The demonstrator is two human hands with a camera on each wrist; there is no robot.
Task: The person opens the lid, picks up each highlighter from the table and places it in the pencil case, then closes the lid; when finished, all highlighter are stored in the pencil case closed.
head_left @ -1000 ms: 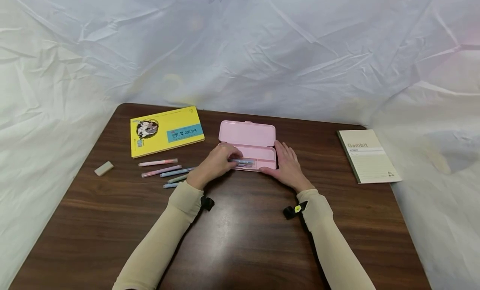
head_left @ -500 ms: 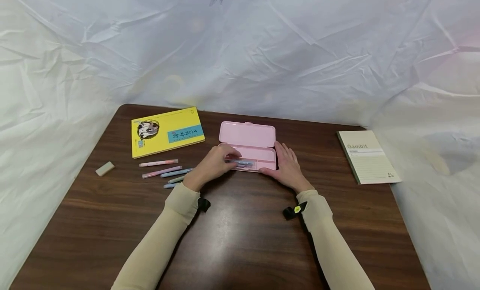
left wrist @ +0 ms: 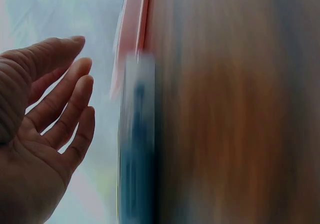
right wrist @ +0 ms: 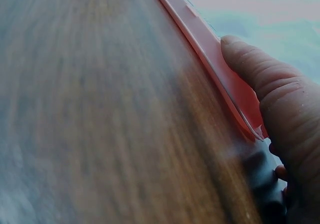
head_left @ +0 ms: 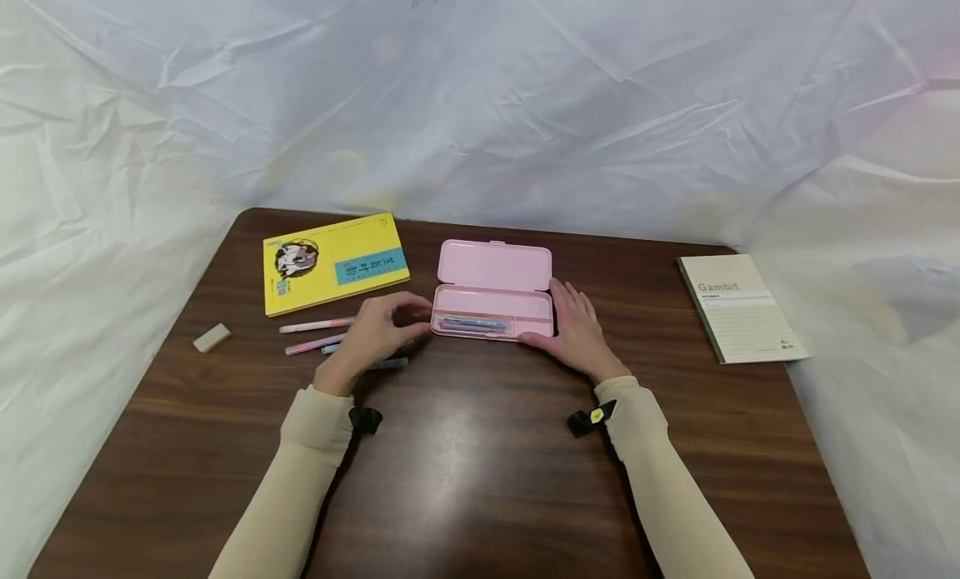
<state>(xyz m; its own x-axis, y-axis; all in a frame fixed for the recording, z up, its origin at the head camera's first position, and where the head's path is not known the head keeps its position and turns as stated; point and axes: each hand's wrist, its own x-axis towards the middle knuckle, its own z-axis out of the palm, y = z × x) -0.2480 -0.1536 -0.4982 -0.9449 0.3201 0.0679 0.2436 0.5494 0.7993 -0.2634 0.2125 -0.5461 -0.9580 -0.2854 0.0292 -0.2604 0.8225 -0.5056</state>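
Note:
A pink pencil case (head_left: 491, 300) lies with its lid up, several bluish pens (head_left: 474, 323) in its front compartment. My left hand (head_left: 382, 329) is just off the case's left end, thumb and fingers apart with nothing between them; the left wrist view shows its fingers loosely bent. Beneath and beside it lie several coloured pens (head_left: 315, 344), partly hidden by hand and wrist. A blue pen (left wrist: 137, 154) looms blurred in the left wrist view. My right hand (head_left: 576, 333) rests at the case's right end, fingers extended along the side, its thumb (right wrist: 245, 58) on the front rim.
A yellow book (head_left: 330, 262) lies at the back left of the dark wooden table (head_left: 480, 479). A white eraser (head_left: 212, 338) is near the left edge. At the right edge sits a cream notebook (head_left: 742, 308). White sheeting (head_left: 480, 104) hangs around the table.
My left hand has let go of the pens in the case and moved left, out over the pens on the table. The right hand has stayed at the case's right end.

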